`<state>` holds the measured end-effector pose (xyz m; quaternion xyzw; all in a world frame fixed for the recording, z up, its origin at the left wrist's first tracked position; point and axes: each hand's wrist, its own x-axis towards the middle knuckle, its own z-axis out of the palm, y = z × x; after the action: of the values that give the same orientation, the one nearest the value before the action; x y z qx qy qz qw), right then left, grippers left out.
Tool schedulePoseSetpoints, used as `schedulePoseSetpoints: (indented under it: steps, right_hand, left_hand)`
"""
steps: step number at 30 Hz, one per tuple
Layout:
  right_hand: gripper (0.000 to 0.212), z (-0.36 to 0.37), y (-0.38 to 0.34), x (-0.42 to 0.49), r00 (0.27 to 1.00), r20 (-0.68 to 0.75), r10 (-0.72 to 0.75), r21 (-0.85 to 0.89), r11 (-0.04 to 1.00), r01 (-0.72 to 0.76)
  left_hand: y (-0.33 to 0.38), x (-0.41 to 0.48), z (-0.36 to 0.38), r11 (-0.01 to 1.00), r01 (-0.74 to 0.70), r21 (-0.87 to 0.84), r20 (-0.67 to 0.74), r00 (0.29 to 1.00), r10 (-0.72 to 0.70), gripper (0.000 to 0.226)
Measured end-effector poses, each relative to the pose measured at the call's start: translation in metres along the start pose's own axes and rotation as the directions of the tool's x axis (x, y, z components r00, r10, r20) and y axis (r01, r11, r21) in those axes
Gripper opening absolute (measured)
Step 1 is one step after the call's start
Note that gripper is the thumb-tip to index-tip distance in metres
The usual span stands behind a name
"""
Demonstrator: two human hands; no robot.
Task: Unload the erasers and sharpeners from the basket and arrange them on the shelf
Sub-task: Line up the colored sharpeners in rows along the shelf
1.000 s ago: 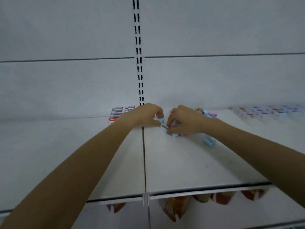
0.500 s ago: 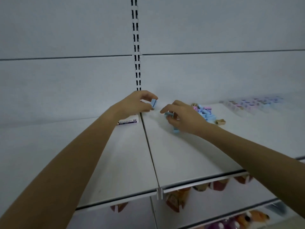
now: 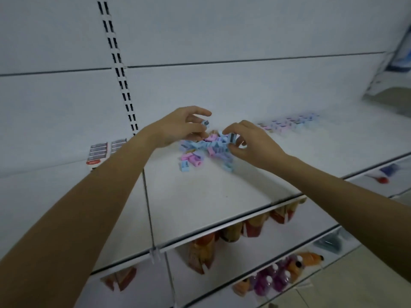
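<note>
Sharpeners (image 3: 206, 151) are heaped loose on the shelf (image 3: 200, 201), between and just below both hands. A blue sharpener (image 3: 205, 123) is pinched by the left hand (image 3: 178, 130), a second sharpener (image 3: 232, 137) by the right hand (image 3: 251, 145). The arranged row (image 3: 289, 125) is seen beyond the right hand, judged the nearer.

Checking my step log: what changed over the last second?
The hands, first bunched together at the loose pile, drew apart. The left hand lifted off holding a blue sharpener; the right hand now pinches a second sharpener above it. Eraser boxes and the back row of sharpeners stayed put.
</note>
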<state>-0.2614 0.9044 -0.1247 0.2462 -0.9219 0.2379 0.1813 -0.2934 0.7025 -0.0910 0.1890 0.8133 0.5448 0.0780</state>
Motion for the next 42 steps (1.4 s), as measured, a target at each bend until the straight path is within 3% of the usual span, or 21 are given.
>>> schedulePoseSetpoints:
  steps: [3,12,15,20,27,32,42]
  right_hand:
    - [0.021,-0.025,0.034,-0.017,0.998,-0.044,0.043,-0.029,0.999,-0.044]
    - [0.030,-0.107,0.155,-0.065,0.988,-0.031,0.152,-0.197,0.968,-0.155]
    - [0.026,-0.130,0.191,-0.080,0.988,-0.023,0.150,-0.213,0.965,-0.151]
    - [0.029,-0.155,0.243,-0.097,0.973,0.004,0.229,-0.149,0.963,-0.226]
    - [0.021,-0.173,0.302,-0.074,0.978,-0.032,0.208,-0.112,0.971,-0.211]
    - [0.027,-0.178,0.337,-0.051,0.978,-0.005,0.211,-0.163,0.964,-0.209]
    - [0.027,-0.177,0.391,-0.012,0.982,0.035,0.184,-0.097,0.979,-0.180]
  left_hand:
    - [0.015,0.024,0.034,0.993,-0.025,0.118,0.002,1.000,0.025,0.028]
    - [0.070,0.095,0.167,0.937,-0.189,0.295,-0.018,0.979,0.203,0.024]
    - [0.082,0.119,0.208,0.876,-0.224,0.427,0.014,0.970,0.242,0.011]
    - [0.090,0.154,0.253,0.763,-0.169,0.623,-0.061,0.963,0.263,0.024]
    - [0.107,0.208,0.265,0.707,-0.143,0.693,-0.086,0.956,0.279,0.024]
    - [0.108,0.252,0.269,0.710,-0.202,0.675,-0.041,0.950,0.309,0.025]
    - [0.076,0.306,0.295,0.759,-0.120,0.640,-0.001,0.988,0.157,0.014]
